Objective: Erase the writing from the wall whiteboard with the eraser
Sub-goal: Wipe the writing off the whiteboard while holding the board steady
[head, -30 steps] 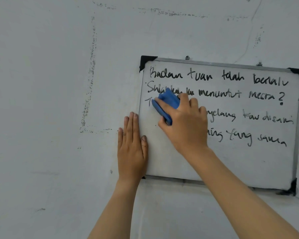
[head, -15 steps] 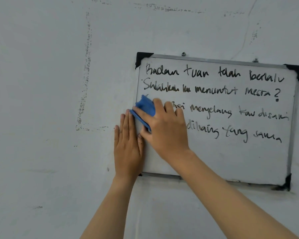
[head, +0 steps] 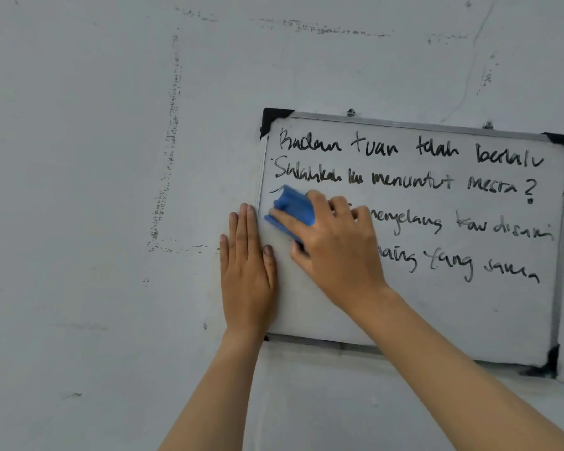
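Your right hand [head: 336,245] gripped the blue eraser [head: 292,211], thumb along its lower edge and fingers curled over its top, and held it against the whiteboard [head: 437,314] near the left edge, at the start of the third line of writing [head: 404,177]. A short dark stroke showed just above and to the left of the eraser (too little of it to read). The eraser sat tilted, its long side running down to the right.

Your left hand [head: 246,271] lay flat with the fingers straight and pressed together, pointing up. The fingers and palm rested mostly on the wall [head: 95,222] just beside the frame, while the thumb and that side of the palm lay over the whiteboard's left edge, close under the eraser but apart from it.

The whiteboard hung slightly crooked on the wall, its right side lower than its left, with black corner caps [head: 274,120] and two small fixings [head: 351,112] above the top rail. The top two lines of black writing were whole. The third and fourth lines were hidden at their left ends by your right hand and could be read only to its right. Below the fourth line the board was blank.

The wall carried a faint rectangular outline of dark marks [head: 171,135] to the left of the board and above it.
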